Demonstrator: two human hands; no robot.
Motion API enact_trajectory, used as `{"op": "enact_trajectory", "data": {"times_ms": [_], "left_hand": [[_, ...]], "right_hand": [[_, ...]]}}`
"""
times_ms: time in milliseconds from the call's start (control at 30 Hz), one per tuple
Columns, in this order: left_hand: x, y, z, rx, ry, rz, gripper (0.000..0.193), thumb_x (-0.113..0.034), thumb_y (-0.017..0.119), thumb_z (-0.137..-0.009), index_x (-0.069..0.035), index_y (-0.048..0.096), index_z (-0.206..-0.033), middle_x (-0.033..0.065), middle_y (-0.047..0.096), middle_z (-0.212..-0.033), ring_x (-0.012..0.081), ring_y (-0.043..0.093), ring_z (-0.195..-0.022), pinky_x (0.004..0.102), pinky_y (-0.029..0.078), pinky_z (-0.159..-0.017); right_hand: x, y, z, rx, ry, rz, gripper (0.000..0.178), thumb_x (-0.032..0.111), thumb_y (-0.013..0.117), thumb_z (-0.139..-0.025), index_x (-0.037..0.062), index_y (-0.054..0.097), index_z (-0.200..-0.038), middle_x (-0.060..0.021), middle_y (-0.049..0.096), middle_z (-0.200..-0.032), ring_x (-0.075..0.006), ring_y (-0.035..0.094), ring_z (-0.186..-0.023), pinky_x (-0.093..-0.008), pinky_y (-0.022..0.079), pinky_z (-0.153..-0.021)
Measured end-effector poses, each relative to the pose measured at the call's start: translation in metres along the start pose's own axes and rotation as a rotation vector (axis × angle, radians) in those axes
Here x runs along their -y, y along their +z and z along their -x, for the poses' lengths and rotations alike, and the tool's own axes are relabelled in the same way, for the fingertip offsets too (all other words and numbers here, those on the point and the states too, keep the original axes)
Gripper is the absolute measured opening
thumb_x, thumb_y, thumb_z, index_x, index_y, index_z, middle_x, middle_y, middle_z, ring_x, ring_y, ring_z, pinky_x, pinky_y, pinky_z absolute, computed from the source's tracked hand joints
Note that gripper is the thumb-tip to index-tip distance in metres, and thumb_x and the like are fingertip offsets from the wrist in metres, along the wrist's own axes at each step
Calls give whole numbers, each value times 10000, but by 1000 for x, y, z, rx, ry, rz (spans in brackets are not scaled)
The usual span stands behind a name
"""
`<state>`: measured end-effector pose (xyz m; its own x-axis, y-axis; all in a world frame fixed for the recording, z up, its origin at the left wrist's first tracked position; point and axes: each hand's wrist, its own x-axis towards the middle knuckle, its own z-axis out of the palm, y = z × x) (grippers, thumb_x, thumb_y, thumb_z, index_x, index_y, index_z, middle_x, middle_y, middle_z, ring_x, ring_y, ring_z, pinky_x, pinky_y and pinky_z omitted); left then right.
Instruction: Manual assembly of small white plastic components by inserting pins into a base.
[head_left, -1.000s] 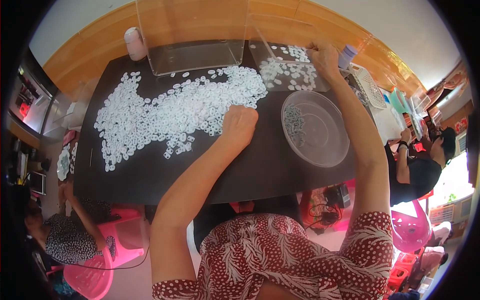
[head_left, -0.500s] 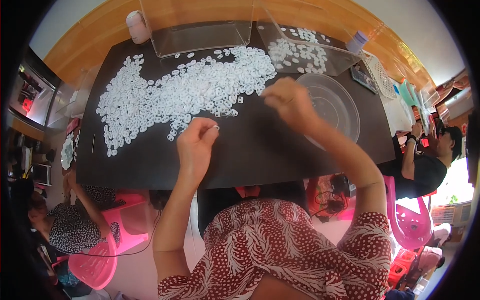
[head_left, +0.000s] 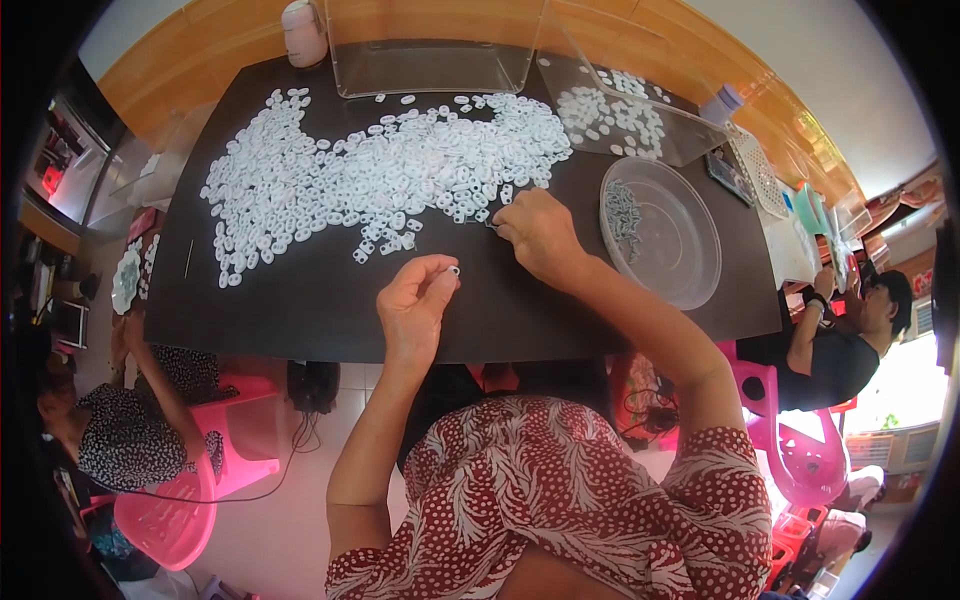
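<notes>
A wide heap of small white oval plastic pieces (head_left: 400, 165) with holes covers the far half of the dark table (head_left: 300, 320). My left hand (head_left: 415, 310) is closed in a pinch, holding one small white plastic piece (head_left: 455, 270) at the fingertips, just in front of the heap. To its right, my right hand (head_left: 542, 240) reaches to the near edge of the heap. Its fingertips are pinched together beside a few thin metal bits on the table; what they hold is too small to make out. A round clear plastic dish (head_left: 690, 235) with small grey metal parts (head_left: 622, 222) lies right of this hand.
Clear plastic bins (head_left: 430, 75) stand at the back, the right one near more white pieces (head_left: 610, 115). A pink-white bottle (head_left: 303, 35), a lilac-capped container (head_left: 720, 104) and a phone (head_left: 730, 178) sit around the edges. Other people (head_left: 130, 435) sit left and right near pink chairs (head_left: 170, 525).
My right hand has come down and left from beside the dish to the heap's near edge, uncovering the grey metal parts. The left hand still pinches its white piece. The view has shifted slightly.
</notes>
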<state>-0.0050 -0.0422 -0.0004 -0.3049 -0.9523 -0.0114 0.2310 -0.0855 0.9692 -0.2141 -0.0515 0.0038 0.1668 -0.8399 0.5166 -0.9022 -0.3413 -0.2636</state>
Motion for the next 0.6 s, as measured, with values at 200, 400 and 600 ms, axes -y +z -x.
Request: {"op": "enact_trajectory", "data": {"times_ms": [200, 400, 600], "left_hand": [[2, -1, 1, 4, 3, 51, 154, -18, 613, -847, 23, 632, -995, 16, 616, -859, 63, 558, -762, 187, 447, -698], [5, 1, 1, -10, 64, 34, 183, -120, 655, -851, -3, 647, -991, -3, 613, -792, 43, 527, -689, 173, 397, -592], [5, 2, 1, -17, 58, 64, 182, -107, 660, -845, 2, 646, -990, -4, 608, -784, 40, 520, -679, 171, 397, -588]], "right_hand": [[4, 4, -1, -29, 40, -44, 96, 57, 698, -687, 58, 634, -758, -83, 550, -706, -276, 539, -737, -383, 432, -639], [3, 9, -5, -27, 31, -86, 43, 48, 655, -721, 53, 616, -740, -95, 567, -714, -291, 548, -738, -392, 436, -643], [4, 3, -4, 30, 178, -230, 38, 72, 635, -762, 39, 619, -772, -85, 584, -706, -228, 552, -663, -335, 446, -607]]}}
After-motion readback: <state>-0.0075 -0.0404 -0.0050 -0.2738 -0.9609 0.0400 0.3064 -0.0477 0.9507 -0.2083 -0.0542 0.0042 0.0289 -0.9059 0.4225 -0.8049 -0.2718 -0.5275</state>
